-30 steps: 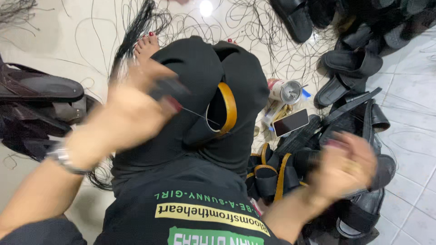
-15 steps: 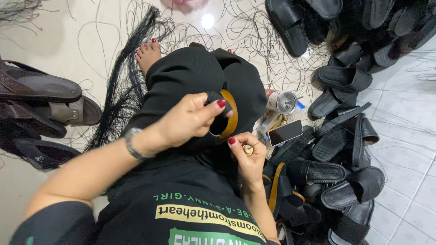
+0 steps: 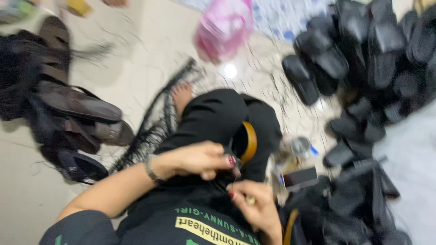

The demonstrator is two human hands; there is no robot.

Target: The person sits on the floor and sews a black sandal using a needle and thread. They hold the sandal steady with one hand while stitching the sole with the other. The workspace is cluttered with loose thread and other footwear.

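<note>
1. We take the black sandal upper with its tan curved leather band (image 3: 249,141) as our landmark; it rests on the lap of black trousers (image 3: 213,118), between our knees
2. Our left hand (image 3: 197,159) lies just beside the band, on its near left side, fingers curled and pinched together at the tips; the blur keeps us from telling what thin thing they pinch
3. Our right hand (image 3: 254,206) sits just below the band, fingers bent inward, a gold ring on one finger; it seems to pinch something small against the black material, though we cannot tell what
4. A silver metal wristband (image 3: 151,170) circles the left wrist, to the left of the band
5. A dark flat phone (image 3: 299,178) lies just right of the band, on the floor
6. A heap of black sandal soles (image 3: 363,59) lies well beyond the band, to its upper right
7. Brown and black finished sandals (image 3: 77,113) are stacked well to the left of the band
8. A pink plastic bag (image 3: 222,29) lies far above the band on the pale tiled floor (image 3: 136,68)
</note>
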